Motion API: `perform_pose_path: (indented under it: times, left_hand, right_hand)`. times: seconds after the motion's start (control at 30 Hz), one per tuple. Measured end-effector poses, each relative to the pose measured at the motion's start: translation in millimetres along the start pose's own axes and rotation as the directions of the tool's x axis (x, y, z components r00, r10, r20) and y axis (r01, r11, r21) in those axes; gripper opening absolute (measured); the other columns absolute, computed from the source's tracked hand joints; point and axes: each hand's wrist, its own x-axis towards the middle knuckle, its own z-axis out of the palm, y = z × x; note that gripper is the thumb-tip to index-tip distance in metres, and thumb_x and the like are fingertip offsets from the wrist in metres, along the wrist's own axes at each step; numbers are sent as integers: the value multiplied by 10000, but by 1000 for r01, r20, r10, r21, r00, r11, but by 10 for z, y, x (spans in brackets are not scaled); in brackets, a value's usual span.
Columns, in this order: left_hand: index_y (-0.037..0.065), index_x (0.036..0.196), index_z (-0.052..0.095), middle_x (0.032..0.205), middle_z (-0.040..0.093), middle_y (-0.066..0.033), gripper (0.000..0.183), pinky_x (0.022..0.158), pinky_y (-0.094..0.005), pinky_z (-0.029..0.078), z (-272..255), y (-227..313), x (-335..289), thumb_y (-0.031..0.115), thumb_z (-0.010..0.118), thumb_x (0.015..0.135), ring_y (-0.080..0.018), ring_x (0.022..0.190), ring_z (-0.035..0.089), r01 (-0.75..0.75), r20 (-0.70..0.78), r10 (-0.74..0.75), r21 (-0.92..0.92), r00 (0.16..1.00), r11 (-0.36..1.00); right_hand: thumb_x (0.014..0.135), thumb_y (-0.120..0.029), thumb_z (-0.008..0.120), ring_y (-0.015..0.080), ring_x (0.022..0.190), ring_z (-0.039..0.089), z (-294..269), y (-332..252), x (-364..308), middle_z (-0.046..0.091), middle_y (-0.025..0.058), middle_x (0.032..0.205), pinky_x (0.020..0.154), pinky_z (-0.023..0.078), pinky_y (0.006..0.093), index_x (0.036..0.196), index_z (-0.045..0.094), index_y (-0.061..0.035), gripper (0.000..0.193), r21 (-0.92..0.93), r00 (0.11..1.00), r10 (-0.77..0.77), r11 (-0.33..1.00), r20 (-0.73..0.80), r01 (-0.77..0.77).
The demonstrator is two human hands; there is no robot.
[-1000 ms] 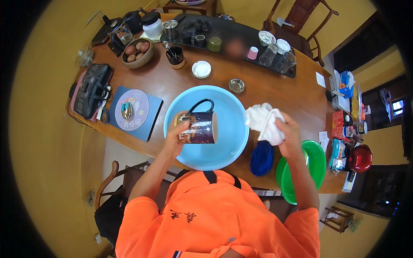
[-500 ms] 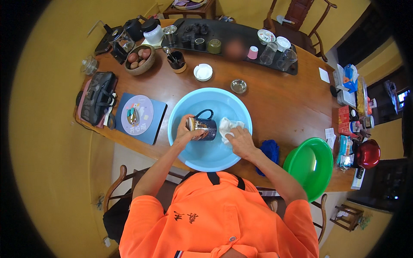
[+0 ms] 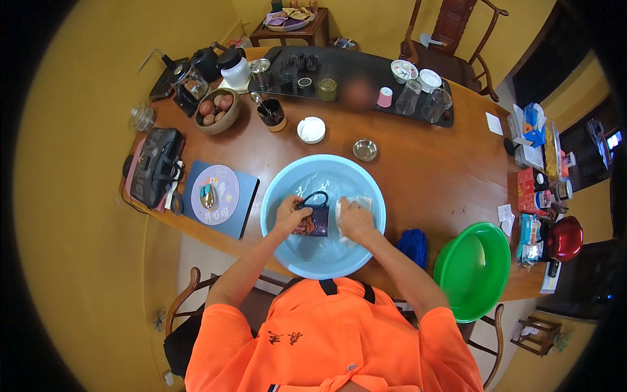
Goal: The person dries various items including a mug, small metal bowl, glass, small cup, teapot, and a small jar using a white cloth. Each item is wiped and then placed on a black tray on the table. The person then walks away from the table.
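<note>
A light blue basin (image 3: 274, 251) with water in it stands at the table's front edge. Inside it, my left hand (image 3: 290, 214) grips a dark patterned mug (image 3: 318, 223), which lies on its side with the handle pointing away from me. My left fingers close over the mug's left end. Just right of the mug, my right hand (image 3: 356, 221) is closed on a white cloth (image 3: 363, 202) in the basin. A small gap separates the cloth from the mug.
A green basin (image 3: 450, 281) and a blue cloth (image 3: 412, 248) are to the right. Leftward lie a blue board (image 3: 245, 202) with a round mat (image 3: 225, 186) and a dark bag (image 3: 153, 170). Beyond the basin stand a metal bowl (image 3: 365, 150), a white dish (image 3: 311, 130) and a black tray (image 3: 366, 72) bearing glasses.
The mug has been lowered and turned, so its patterned side faces up. My left hand has shifted over its left end. My right hand presses lower on the cloth. The whole view has shifted slightly.
</note>
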Motion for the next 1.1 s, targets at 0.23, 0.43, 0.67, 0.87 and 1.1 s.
perform_pose_path:
  times: [0.23,0.43,0.67,0.87,1.1]
  left_hand:
    - [34,851,671,807,670,-160,395,654,-408,500,61,251,129,371,779,677,-322,723,645,-185,111,150,691,982,698]
    - [100,948,623,773,664,-179,147,655,-497,490,273,218,-35,174,591,825,-388,726,640,-273,34,362,725,931,632]
    - [117,966,660,781,669,-187,176,667,-495,496,358,180,-10,153,570,819,-388,742,646,-176,-62,349,774,935,608]
    - [113,936,713,813,675,-197,188,692,-484,500,352,71,119,173,602,798,-374,768,651,-208,-18,367,798,930,566]
    - [151,843,737,824,682,-160,195,721,-478,488,317,176,175,298,613,806,-362,817,649,-203,77,211,702,974,683]
  right_hand:
    - [723,-72,620,351,755,639,216,27,73,612,200,826,711,527,415,864,609,-5,157,52,987,-110,992,-119,117]
    - [799,-94,635,204,686,618,193,153,-25,645,138,830,647,509,341,1002,607,21,235,892,998,57,452,-10,-16]
    - [821,-106,631,143,727,592,406,8,-37,631,68,830,654,473,266,1045,592,23,261,910,928,83,-244,364,-335]
    - [713,-261,728,311,774,642,353,-52,-191,640,186,798,692,493,393,915,592,16,368,739,979,-191,669,67,80]
    - [714,-50,716,224,795,653,562,-96,1,667,112,898,732,496,348,951,627,21,263,945,955,-127,226,270,-237]
